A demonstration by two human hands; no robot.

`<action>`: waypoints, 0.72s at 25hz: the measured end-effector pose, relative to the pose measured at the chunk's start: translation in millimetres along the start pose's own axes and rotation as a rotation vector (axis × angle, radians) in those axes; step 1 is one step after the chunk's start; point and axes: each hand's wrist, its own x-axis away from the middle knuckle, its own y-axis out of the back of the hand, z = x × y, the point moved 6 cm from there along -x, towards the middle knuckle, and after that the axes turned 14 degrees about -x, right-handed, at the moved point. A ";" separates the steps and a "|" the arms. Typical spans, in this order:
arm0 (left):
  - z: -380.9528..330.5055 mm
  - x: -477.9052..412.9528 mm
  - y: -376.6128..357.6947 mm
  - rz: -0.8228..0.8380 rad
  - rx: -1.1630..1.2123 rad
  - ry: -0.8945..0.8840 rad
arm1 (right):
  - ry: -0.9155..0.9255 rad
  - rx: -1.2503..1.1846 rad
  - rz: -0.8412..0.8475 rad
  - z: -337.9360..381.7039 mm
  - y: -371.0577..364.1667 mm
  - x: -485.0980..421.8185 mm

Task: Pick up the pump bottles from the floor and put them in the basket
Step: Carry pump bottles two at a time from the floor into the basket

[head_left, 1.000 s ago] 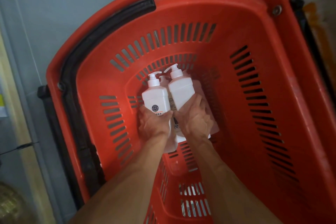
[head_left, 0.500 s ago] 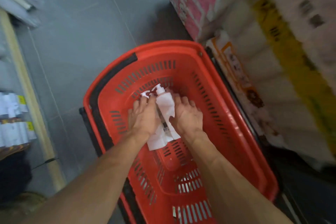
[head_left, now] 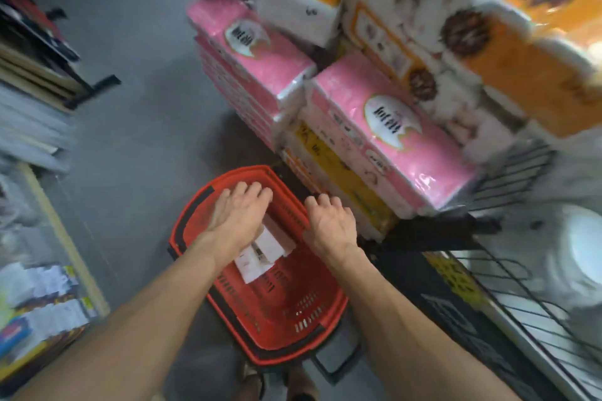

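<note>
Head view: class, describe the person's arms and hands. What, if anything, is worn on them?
Nothing worn shows. Both forearms are bare to the frame edge: no sleeves. The left hand and right hand carry no gloves or watch; blur hides anything as small as a ring.

One wide-angle view from the person's head, facing forward and steeply down, well above the red basket (head_left: 286, 306) on the grey floor (head_left: 136, 146); motion blur softens the frame.

White pump bottles (head_left: 267, 247), lying in red basket (head_left: 286, 303) (slotted), seemingly side by side
</note>
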 end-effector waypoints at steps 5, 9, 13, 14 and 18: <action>-52.2 28.6 103.0 -0.065 -0.043 -0.271 | -0.167 -0.057 -0.155 -14.5 81.9 89.8; -91.6 57.5 152.0 -0.092 -0.131 -0.437 | -0.314 -0.088 -0.212 -24.0 111.9 167.6; -126.5 99.8 190.4 -0.157 -0.133 -0.581 | -0.490 -0.246 -0.326 -31.7 128.9 247.8; -134.2 111.6 197.4 -0.185 -0.129 -0.618 | -0.527 -0.286 -0.365 -32.7 131.0 268.5; -164.0 151.6 213.6 -0.275 -0.120 -0.739 | -0.640 -0.343 -0.517 -35.7 136.5 345.9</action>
